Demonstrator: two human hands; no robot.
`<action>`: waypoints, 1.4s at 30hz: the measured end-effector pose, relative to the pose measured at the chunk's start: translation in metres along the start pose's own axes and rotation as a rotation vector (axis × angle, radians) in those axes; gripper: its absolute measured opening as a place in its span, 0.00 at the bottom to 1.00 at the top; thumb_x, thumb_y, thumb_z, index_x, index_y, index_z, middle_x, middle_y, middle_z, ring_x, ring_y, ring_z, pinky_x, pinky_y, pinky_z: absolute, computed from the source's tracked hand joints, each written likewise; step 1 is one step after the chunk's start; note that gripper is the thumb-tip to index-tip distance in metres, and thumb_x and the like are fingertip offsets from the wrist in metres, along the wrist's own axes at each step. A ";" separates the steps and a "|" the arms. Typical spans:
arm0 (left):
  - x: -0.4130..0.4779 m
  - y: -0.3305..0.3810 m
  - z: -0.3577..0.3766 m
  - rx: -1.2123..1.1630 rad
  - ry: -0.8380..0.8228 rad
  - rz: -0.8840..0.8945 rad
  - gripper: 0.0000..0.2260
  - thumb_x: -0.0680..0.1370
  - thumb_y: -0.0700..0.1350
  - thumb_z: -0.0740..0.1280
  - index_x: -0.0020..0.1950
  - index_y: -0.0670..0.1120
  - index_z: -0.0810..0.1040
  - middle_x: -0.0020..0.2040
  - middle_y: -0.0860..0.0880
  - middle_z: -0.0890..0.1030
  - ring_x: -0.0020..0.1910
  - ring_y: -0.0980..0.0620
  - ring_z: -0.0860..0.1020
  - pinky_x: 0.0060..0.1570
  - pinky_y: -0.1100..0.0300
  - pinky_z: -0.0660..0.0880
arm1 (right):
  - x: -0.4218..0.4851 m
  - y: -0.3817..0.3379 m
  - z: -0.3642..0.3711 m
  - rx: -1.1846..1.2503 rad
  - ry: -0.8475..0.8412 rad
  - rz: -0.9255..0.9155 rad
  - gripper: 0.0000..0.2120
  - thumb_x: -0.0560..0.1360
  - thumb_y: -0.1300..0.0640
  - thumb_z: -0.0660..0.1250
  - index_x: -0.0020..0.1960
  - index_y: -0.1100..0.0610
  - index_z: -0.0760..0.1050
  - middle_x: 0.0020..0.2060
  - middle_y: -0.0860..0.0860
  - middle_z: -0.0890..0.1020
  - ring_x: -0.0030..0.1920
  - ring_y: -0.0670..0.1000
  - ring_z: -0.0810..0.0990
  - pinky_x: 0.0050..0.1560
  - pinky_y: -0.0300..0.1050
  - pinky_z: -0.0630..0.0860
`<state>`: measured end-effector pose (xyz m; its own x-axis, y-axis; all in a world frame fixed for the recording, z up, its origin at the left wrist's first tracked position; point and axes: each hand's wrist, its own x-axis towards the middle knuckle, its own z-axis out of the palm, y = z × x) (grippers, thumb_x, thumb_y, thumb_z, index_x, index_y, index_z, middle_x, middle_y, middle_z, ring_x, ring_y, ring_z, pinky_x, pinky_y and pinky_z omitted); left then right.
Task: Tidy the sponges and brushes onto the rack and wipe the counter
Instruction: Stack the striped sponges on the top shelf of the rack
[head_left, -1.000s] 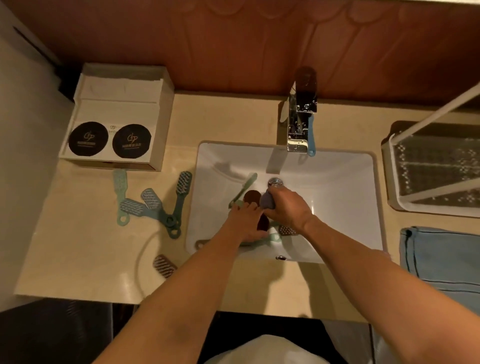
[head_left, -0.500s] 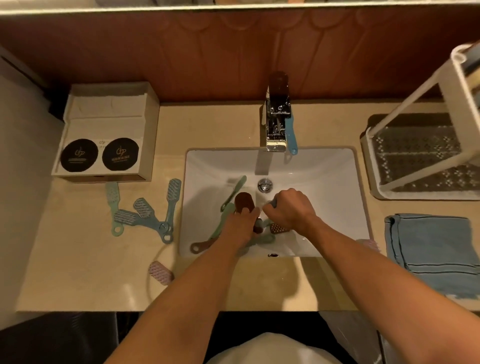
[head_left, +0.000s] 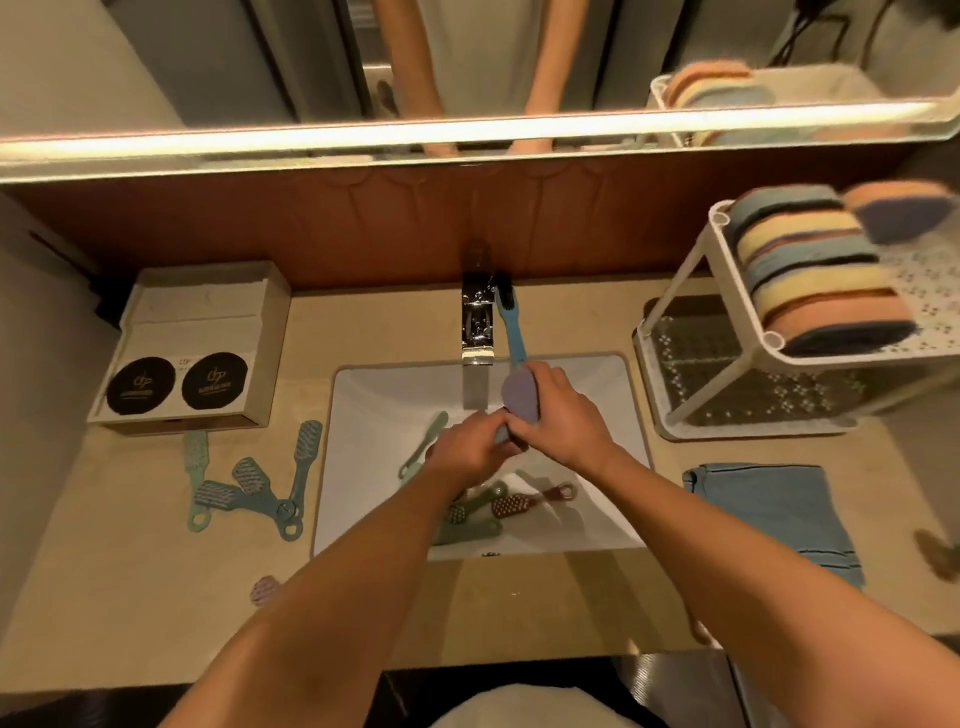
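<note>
Over the white sink (head_left: 613, 395), my right hand (head_left: 563, 421) grips a purple sponge (head_left: 521, 395) held upright. My left hand (head_left: 467, 452) meets it from the left, its fingers curled at the sponge's lower end. Beneath my hands in the basin lie several brushes: a green one (head_left: 423, 451), another green one (head_left: 470, 512) and a brownish-red one (head_left: 527, 501). A blue brush (head_left: 511, 332) leans by the faucet (head_left: 477, 332). More teal brushes (head_left: 249, 486) lie on the counter left of the sink. The white two-tier rack (head_left: 727, 291) at the right holds stacked sponges (head_left: 815, 275) on its upper shelf.
A cardboard box (head_left: 192, 348) with two black round labels stands at the back left. A folded blue cloth (head_left: 769, 514) lies on the counter right of the sink. A small pink brush head (head_left: 264, 590) lies near the front edge. A mirror runs along the back.
My hands rose from the basin with the purple sponge, now held higher near the faucet. The view tilted up, bringing the mirror and the rack's upper shelf into sight.
</note>
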<state>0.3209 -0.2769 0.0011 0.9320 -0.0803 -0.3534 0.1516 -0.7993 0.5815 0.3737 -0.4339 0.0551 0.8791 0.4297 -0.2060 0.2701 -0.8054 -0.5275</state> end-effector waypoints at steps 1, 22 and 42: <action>0.003 0.011 -0.006 0.036 0.005 0.010 0.10 0.80 0.60 0.64 0.59 0.58 0.75 0.56 0.51 0.81 0.54 0.48 0.79 0.53 0.51 0.74 | -0.001 0.003 -0.009 0.001 0.010 -0.015 0.34 0.73 0.38 0.69 0.73 0.49 0.61 0.64 0.54 0.73 0.55 0.59 0.79 0.50 0.55 0.79; 0.024 0.173 -0.118 0.486 0.270 0.093 0.12 0.83 0.51 0.60 0.56 0.45 0.77 0.51 0.43 0.83 0.49 0.40 0.81 0.46 0.48 0.78 | 0.008 -0.008 -0.183 -0.113 0.337 -0.271 0.20 0.79 0.45 0.57 0.69 0.49 0.67 0.55 0.54 0.77 0.50 0.61 0.80 0.49 0.54 0.75; 0.054 0.338 -0.153 0.170 0.389 0.357 0.25 0.76 0.55 0.69 0.65 0.46 0.65 0.47 0.51 0.74 0.41 0.54 0.73 0.40 0.56 0.69 | -0.036 0.119 -0.350 -0.251 0.439 -0.268 0.22 0.83 0.47 0.59 0.75 0.51 0.63 0.67 0.55 0.74 0.59 0.59 0.79 0.55 0.56 0.76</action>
<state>0.4732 -0.4605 0.2905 0.9735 -0.1637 0.1595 -0.2212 -0.8501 0.4778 0.5110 -0.6878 0.2882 0.8331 0.4660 0.2980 0.5443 -0.7866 -0.2915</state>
